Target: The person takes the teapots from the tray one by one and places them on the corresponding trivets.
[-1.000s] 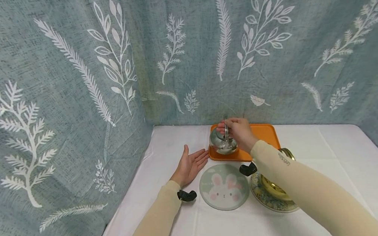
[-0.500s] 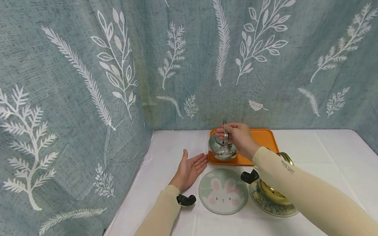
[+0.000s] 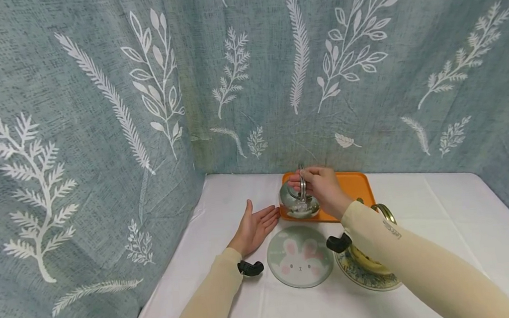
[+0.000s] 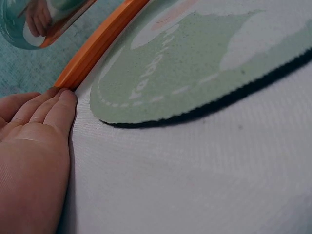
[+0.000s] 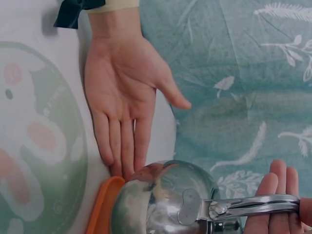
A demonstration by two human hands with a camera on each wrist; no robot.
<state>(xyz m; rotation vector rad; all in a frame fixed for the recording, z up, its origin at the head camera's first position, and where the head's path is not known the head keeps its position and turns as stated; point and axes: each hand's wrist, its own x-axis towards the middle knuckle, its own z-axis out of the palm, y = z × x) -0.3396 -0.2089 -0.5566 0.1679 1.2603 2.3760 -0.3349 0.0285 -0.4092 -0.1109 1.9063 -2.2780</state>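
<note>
A shiny silver pot (image 3: 289, 205) with a looped metal handle (image 5: 253, 204) stands over the left part of an orange tray (image 3: 356, 186). From above, my right hand (image 3: 326, 189) grips that handle, its thumb and fingers curled round it. Lower left, my left hand (image 3: 252, 231) lies flat with straight fingers and the palm showing. Its fingertips are right at the tray's left rim, as the left wrist view shows. In the right wrist view the pot's rounded body overlaps the tray's corner, just beyond the left fingertips.
A round green rabbit mat (image 3: 300, 268) lies in front of the tray. To its right, a gold pot (image 3: 369, 265) sits on a patterned round mat (image 3: 369, 285), partly hidden by my right sleeve. Patterned curtains (image 3: 247, 79) hang behind and left of the white tablecloth (image 3: 295, 317).
The head view has tilted slightly upward since the first frame. My right hand and the silver pot have shifted a little left, while my left hand stays by the tray rim.
</note>
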